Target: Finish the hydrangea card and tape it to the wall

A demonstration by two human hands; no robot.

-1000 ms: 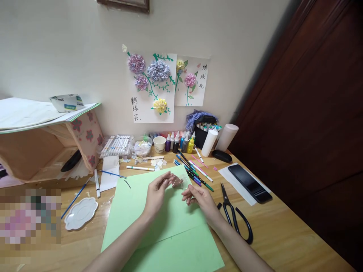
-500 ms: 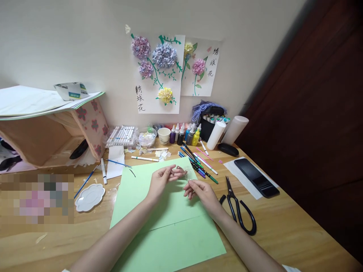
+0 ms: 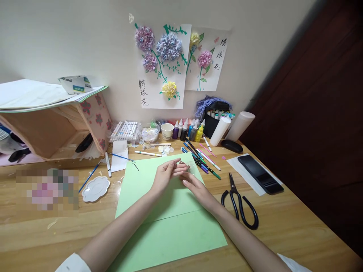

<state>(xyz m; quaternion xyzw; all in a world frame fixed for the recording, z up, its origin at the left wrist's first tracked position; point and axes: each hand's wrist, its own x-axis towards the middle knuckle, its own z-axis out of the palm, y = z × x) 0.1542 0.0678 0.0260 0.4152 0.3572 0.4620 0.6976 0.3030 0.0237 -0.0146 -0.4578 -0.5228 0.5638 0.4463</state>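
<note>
My left hand (image 3: 166,174) is above the green sheet (image 3: 147,192), thumb pressed against its fingers. At its fingertips is a small clear, plastic-looking piece (image 3: 190,166) with brownish marks; its exact kind cannot be made out. My right hand (image 3: 197,190) meets the left fingertips from the right. Its fingers are stretched out and partly hidden behind the left ones, with the thumb apart. A second green sheet edge (image 3: 176,241) shows nearer to me. Black-handled scissors (image 3: 236,196) lie with their blades slightly apart, right of my right forearm.
Several pens (image 3: 200,158) lie beyond my hands. Paint bottles (image 3: 184,131), a paper cup (image 3: 167,131) and a tub of scraps (image 3: 150,133) line the wall. A phone (image 3: 259,173) lies right; a white palette (image 3: 95,189) and a fabric-sided box (image 3: 95,121) are left.
My right hand has moved up and left to meet the left fingertips, and its pinch has loosened. The left hand keeps nearly the same pose. The camera view has shifted slightly.
</note>
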